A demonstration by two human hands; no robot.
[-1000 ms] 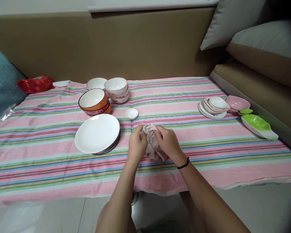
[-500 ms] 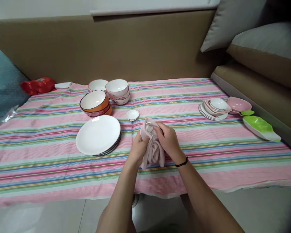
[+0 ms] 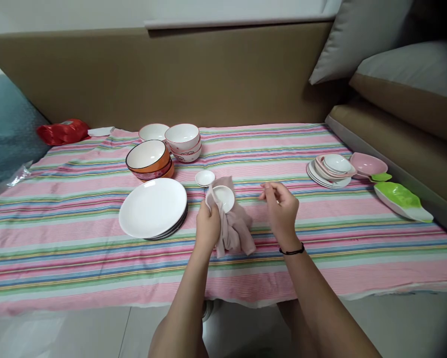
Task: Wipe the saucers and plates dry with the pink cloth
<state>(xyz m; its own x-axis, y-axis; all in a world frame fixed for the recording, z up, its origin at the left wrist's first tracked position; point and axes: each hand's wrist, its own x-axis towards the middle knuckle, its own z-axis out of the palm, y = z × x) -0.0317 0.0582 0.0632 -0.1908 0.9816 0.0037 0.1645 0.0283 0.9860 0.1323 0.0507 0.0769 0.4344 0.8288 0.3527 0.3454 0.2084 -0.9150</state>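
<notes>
Left hand (image 3: pixel 207 226) is closed round a bunched pink cloth (image 3: pixel 236 231), thumb on top; a small white dish (image 3: pixel 223 198) sits face-up in the cloth at the fingertips, held just above the table

Right hand (image 3: pixel 283 211) is off to the right, apart from cloth and dish, holding nothing; fingers loosely curled, thumb and forefinger nearly meeting. Black band (image 3: pixel 291 251) on that wrist

Step, as I read it: hand-wiping small crockery with the cloth, dish cradled and bowl side exposed, right hand free of it

What a next move calls for, in my judgement: the dish is only cupped by cloth and one hand, so it has to stay level, and any pick-up by the right hand needs a rim pinch

Around:
- second small dish (image 3: pixel 204 177) on the striped tablecloth (image 3: pixel 320 233), just beyond the held one
- white plate stack (image 3: pixel 152 208) just left of the left hand
- orange bowls (image 3: pixel 148 158) and white bowls (image 3: pixel 182 139) behind that
- small plate stack (image 3: pixel 330 166), pink dish (image 3: pixel 368 164) and green leaf dish (image 3: pixel 400 196) far right, well apart from both hands
- red bag (image 3: pixel 62 132) at the far left corner
</notes>
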